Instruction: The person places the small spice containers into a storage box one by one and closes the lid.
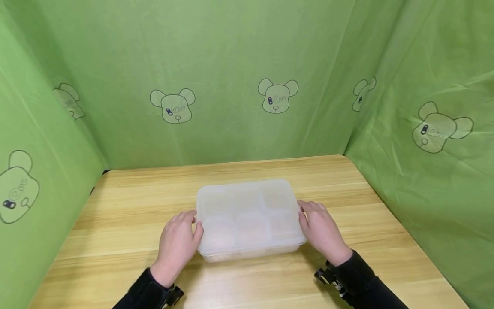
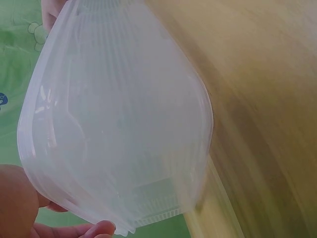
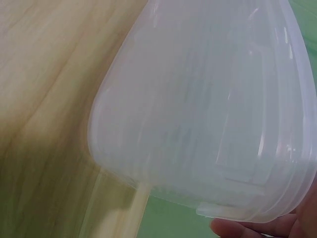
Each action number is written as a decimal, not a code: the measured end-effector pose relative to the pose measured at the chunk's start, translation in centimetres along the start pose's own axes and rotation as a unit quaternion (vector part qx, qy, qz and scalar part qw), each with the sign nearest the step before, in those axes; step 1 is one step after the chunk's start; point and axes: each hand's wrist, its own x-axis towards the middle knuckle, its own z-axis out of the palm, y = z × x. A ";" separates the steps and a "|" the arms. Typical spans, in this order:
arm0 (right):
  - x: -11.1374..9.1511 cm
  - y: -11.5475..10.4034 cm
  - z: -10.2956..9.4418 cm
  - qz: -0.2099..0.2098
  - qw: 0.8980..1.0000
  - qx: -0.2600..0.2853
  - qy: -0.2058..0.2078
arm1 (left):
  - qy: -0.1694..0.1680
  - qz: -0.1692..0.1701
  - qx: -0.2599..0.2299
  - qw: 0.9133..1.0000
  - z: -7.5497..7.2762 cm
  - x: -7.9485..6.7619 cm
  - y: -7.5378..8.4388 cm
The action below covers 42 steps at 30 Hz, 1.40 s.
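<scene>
A translucent white plastic storage box [image 1: 248, 214] with its lid on lies on the table in front of me. Through the lid, several compartments show faintly; what they hold is too blurred to tell. My left hand [image 1: 178, 241] grips the box's left end, thumb at the lid's rim, and the left wrist view shows fingertips [image 2: 101, 228] beneath that rim. At the opposite end, my right hand [image 1: 322, 229] holds the rim in the same way. In the right wrist view its fingers [image 3: 229, 228] curl under the lid's edge, partly hidden.
The wooden table [image 1: 127, 206] extends on every side of the box. Green cloth [image 1: 227, 137] printed with bear heads hangs behind the table and along its left and right sides.
</scene>
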 end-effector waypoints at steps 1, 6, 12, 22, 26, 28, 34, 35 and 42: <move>0.0 0.0 0.0 -0.001 1.000 0.000 0.001 | 0.001 0.000 0.000 1.000 0.0 0.0 0.0; 0.2 0.0 -0.1 -0.003 1.000 0.001 0.002 | 0.004 0.002 -0.001 1.000 -0.1 0.1 0.0; 0.2 -0.1 -0.2 0.014 1.000 0.004 0.005 | -0.010 -0.013 -0.001 1.000 -0.3 0.1 -0.1; 0.1 -0.3 -0.2 0.036 0.999 0.009 -0.014 | -0.028 -0.031 -0.013 0.999 -0.2 -0.1 0.1; 0.0 -0.3 0.0 0.039 0.999 0.008 -0.015 | -0.028 -0.038 -0.011 0.999 0.1 -0.2 0.1; 0.1 -0.2 0.1 0.039 0.999 0.008 -0.013 | -0.026 -0.039 -0.010 0.999 0.1 -0.2 0.1; 0.0 0.2 0.3 0.037 0.999 0.011 -0.014 | -0.030 -0.039 -0.012 0.999 0.1 -0.2 0.2; 0.1 0.2 0.3 0.037 0.999 0.012 -0.014 | -0.029 -0.038 -0.012 0.999 0.1 -0.2 0.3; 1.0 0.2 0.2 0.037 0.999 0.013 -0.012 | -0.015 -0.031 -0.012 0.999 0.2 0.3 0.3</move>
